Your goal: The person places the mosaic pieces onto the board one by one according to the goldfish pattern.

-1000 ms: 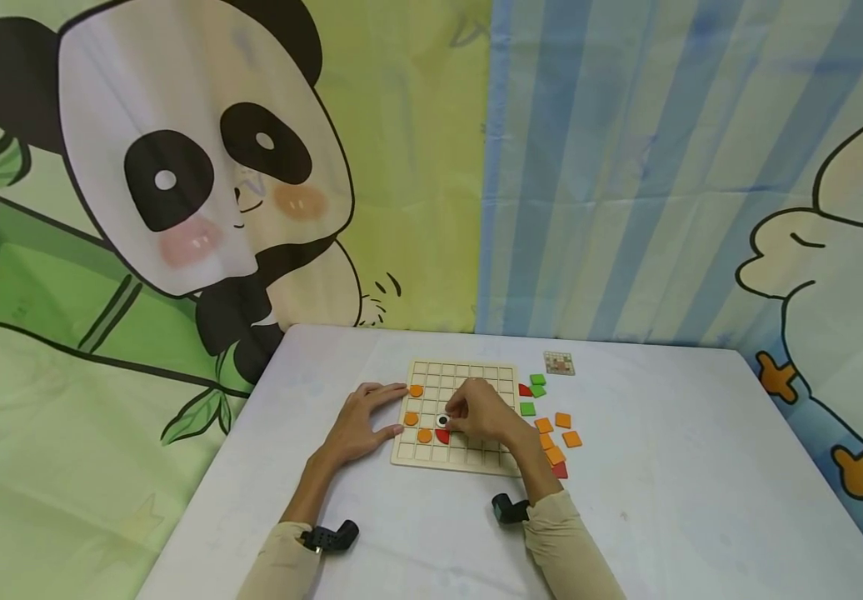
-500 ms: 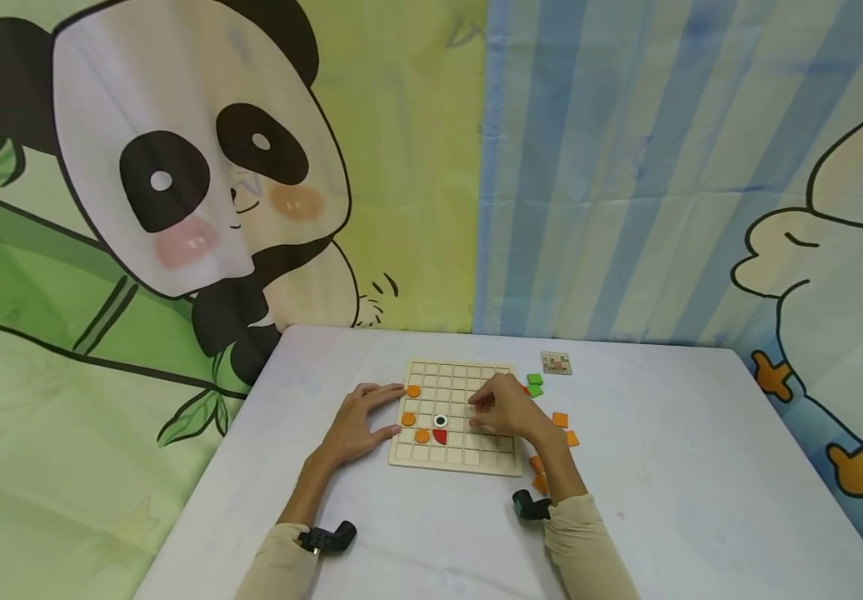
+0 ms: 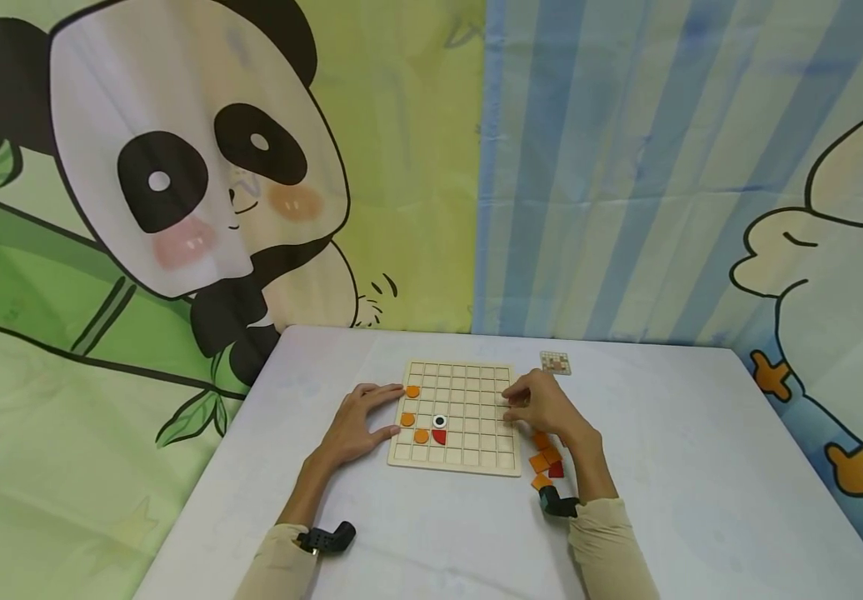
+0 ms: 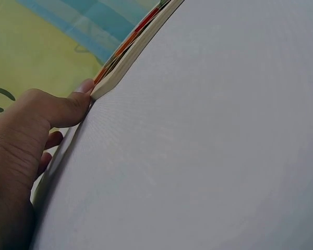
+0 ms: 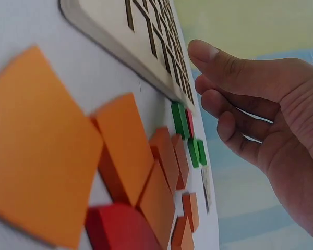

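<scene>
A pale wooden grid board (image 3: 472, 417) lies on the white table. My left hand (image 3: 356, 427) rests at its left edge, thumb and fingers spread apart; in the left wrist view the thumb (image 4: 75, 104) touches the board's edge. On the board's left part sit three orange round pieces (image 3: 412, 392), a white disc with a black centre (image 3: 440, 422) and a red quarter-round piece (image 3: 439, 437). My right hand (image 3: 542, 406) hovers at the board's right edge. Its fingers are loosely bent with nothing between them, as the right wrist view shows.
Right of the board lie several orange tiles (image 3: 541, 463) and a red piece (image 3: 556, 470). Green pieces (image 5: 180, 121) lie by the board's edge, hidden behind my hand in the head view. A small patterned card (image 3: 555, 362) lies farther back. Printed curtains stand behind the table.
My right hand has left the black-centred disc and moved right across the board to its right edge. The left hand stays at the left edge.
</scene>
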Demonstrator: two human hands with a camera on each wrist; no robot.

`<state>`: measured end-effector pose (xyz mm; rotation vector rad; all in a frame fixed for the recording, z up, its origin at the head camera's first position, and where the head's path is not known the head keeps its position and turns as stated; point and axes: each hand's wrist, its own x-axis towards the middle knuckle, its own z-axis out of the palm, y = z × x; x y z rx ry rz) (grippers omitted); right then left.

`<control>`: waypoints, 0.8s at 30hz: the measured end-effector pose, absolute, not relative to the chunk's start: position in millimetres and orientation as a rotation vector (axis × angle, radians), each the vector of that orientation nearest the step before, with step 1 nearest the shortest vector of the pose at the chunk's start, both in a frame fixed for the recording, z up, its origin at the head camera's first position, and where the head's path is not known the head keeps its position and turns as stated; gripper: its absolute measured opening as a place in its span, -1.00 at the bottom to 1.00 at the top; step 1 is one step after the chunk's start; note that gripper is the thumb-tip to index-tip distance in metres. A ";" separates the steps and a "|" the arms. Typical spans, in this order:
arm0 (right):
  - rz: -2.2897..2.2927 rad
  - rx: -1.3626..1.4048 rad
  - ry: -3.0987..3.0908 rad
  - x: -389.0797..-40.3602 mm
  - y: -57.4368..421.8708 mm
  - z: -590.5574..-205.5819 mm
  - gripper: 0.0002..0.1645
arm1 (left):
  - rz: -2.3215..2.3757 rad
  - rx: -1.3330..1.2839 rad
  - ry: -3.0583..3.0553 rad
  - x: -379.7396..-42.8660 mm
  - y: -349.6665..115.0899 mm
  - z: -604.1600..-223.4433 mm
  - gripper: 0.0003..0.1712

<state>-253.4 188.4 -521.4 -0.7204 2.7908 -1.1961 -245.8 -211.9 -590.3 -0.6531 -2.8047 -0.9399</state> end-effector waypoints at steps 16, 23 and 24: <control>-1.144 -0.466 2.867 -247.4 220.2 -521.4 -0.62 | -0.913 -0.660 -2.791 -247.3 -213.4 -593.8 -0.20; -1.122 -0.410 2.863 -244.2 239.2 -521.2 -0.59 | -0.928 -0.667 -2.787 -247.9 -213.6 -594.5 -0.21; -1.118 -0.393 2.862 -243.6 241.7 -521.0 -0.58 | -0.927 -0.669 -2.784 -247.7 -213.5 -594.4 -0.20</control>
